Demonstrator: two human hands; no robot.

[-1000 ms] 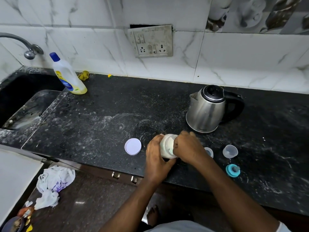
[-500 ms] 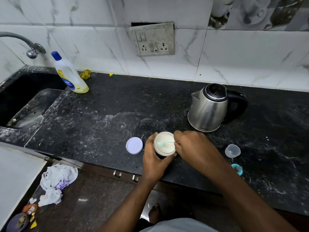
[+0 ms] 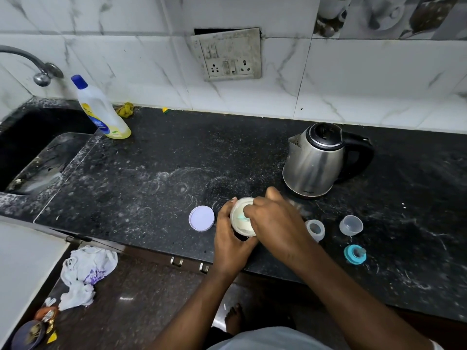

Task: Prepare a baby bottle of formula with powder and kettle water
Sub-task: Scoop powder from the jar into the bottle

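Note:
My left hand (image 3: 228, 245) grips an open formula powder jar (image 3: 240, 224) near the counter's front edge. My right hand (image 3: 274, 219) reaches over the jar's mouth and pinches a small teal scoop (image 3: 243, 218) that dips into the pale powder. The jar's round white lid (image 3: 201, 218) lies flat to the left. A clear baby bottle (image 3: 315, 229) stands just right of my right hand, partly hidden by it. Its clear cap (image 3: 351, 225) and teal nipple ring (image 3: 355, 254) lie further right. A steel kettle (image 3: 316, 161) with a black handle stands behind.
The black counter (image 3: 151, 173) is dusted with white powder. A dark sink (image 3: 32, 157) with a tap lies at the left, a yellow detergent bottle (image 3: 103, 112) beside it. A wall socket panel (image 3: 227, 55) is above. A crumpled plastic bag (image 3: 83, 274) lies on the floor.
The jar has gone from tilted to upright with its mouth open. My right hand has moved over the opening with the teal scoop and lowered it into the powder.

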